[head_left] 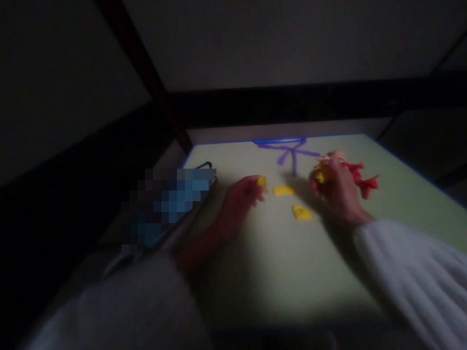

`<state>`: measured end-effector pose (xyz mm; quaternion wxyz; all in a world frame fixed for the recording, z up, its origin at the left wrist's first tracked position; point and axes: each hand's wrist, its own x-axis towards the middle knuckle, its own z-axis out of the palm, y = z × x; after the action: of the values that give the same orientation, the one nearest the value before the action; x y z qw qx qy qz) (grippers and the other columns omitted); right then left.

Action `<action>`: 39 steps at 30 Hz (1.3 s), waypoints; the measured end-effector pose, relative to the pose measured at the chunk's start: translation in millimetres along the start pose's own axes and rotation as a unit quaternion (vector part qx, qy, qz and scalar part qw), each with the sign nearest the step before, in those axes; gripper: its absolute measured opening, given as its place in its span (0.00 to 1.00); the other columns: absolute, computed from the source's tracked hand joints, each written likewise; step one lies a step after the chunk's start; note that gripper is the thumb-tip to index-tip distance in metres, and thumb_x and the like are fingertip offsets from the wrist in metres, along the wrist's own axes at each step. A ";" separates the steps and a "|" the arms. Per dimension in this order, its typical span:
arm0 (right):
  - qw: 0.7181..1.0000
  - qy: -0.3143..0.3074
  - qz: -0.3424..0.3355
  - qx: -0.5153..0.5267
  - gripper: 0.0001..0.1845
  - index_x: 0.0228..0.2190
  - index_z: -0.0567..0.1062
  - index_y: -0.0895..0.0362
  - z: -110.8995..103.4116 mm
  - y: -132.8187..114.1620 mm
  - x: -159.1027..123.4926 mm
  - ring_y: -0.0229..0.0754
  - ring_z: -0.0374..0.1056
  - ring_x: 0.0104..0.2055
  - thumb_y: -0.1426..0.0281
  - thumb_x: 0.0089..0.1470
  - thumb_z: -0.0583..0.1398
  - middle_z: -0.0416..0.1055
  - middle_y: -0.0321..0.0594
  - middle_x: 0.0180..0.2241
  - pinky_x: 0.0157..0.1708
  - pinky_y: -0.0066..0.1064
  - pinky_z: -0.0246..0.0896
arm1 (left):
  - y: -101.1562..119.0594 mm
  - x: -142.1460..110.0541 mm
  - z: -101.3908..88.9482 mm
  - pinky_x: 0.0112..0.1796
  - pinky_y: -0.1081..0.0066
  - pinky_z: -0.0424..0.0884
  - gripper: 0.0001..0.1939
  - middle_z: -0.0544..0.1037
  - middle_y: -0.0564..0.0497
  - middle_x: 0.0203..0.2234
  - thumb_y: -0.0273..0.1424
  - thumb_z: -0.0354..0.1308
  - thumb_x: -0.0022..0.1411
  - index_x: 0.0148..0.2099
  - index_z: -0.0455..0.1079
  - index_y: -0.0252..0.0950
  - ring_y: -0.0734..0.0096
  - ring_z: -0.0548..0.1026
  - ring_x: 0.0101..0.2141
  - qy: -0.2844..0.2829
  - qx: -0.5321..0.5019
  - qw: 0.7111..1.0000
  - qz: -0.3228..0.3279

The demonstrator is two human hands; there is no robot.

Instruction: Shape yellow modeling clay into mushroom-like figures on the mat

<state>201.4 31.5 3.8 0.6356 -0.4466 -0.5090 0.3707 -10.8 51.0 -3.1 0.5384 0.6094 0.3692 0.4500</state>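
My left hand (242, 199) pinches a small crumpled yellow piece (261, 182) between thumb and fingertips, over the pale table (262, 272). To the right, my right hand (341, 189) is closed on a yellow piece (322, 172); the fingers hide part of it. Against that hand is a bunch of crumpled red pieces (368, 184) with a pinkish bit on top; I cannot tell whether it is held too. Between the hands lie a flat yellow strip (283, 191) and a small folded yellow piece (302, 213). The pieces' material is too blurred to tell.
Several purple strips (292, 151) lie star-like near the table's far edge, beside a blue rod-like thing (279, 141). A blurred-out, pixelated bluish object with a dark edge (175, 204) stands at the left of the table. A wall rises behind.
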 end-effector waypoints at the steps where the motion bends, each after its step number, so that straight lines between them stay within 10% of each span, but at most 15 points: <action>1: 0.999 -0.032 0.008 0.020 0.21 0.23 0.66 0.54 2.3 -0.4 -1.9 0.33 0.57 0.17 0.51 0.54 0.54 0.62 0.33 0.19 0.13 0.24 0.49 | -0.1 -0.5 0.1 0.25 0.77 0.62 0.14 0.74 0.51 0.27 0.36 0.57 0.55 0.41 0.69 0.32 0.78 0.68 0.25 -0.006 0.004 1.000 0.004; 12: 0.971 -0.215 -0.064 -0.077 0.09 0.30 0.75 0.55 9.2 -22.6 -15.7 0.34 0.62 0.30 0.63 0.54 0.59 0.65 0.36 0.30 0.28 0.25 0.58 | 0.2 -9.5 10.9 0.30 0.75 0.67 0.12 0.74 0.51 0.28 0.30 0.58 0.52 0.40 0.68 0.33 0.76 0.71 0.27 -0.040 0.035 0.998 -0.018; 19: 0.982 -0.174 -0.063 0.023 0.07 0.32 0.71 0.53 12.0 -25.3 -18.4 0.35 0.70 0.31 0.69 0.50 0.64 0.70 0.35 0.35 0.32 0.28 0.67 | -0.2 -12.6 15.6 0.33 0.72 0.69 0.11 0.75 0.52 0.28 0.25 0.62 0.46 0.34 0.65 0.33 0.72 0.75 0.30 -0.057 0.039 0.996 -0.060; 33: 0.937 -0.264 -0.139 -0.182 0.07 0.28 0.74 0.57 16.9 -18.0 -23.1 0.40 0.66 0.35 0.66 0.53 0.60 0.69 0.43 0.33 0.32 0.31 0.63 | 1.0 -16.7 19.7 0.30 0.74 0.71 0.10 0.76 0.55 0.24 0.26 0.64 0.45 0.31 0.66 0.35 0.73 0.76 0.28 -0.052 0.035 0.997 -0.047; 39: 0.960 -0.199 -0.138 -0.144 0.06 0.26 0.73 0.56 14.2 -14.8 -18.5 0.39 0.65 0.33 0.67 0.50 0.62 0.67 0.39 0.30 0.29 0.30 0.61 | 7.0 -15.1 15.8 0.30 0.75 0.70 0.07 0.74 0.53 0.26 0.26 0.65 0.45 0.24 0.68 0.34 0.76 0.72 0.27 -0.021 0.151 0.987 0.056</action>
<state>183.9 12.2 13.1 0.4958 -0.3761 -0.7296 0.2835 -1.0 30.7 1.2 0.4215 0.7130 0.3865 0.4058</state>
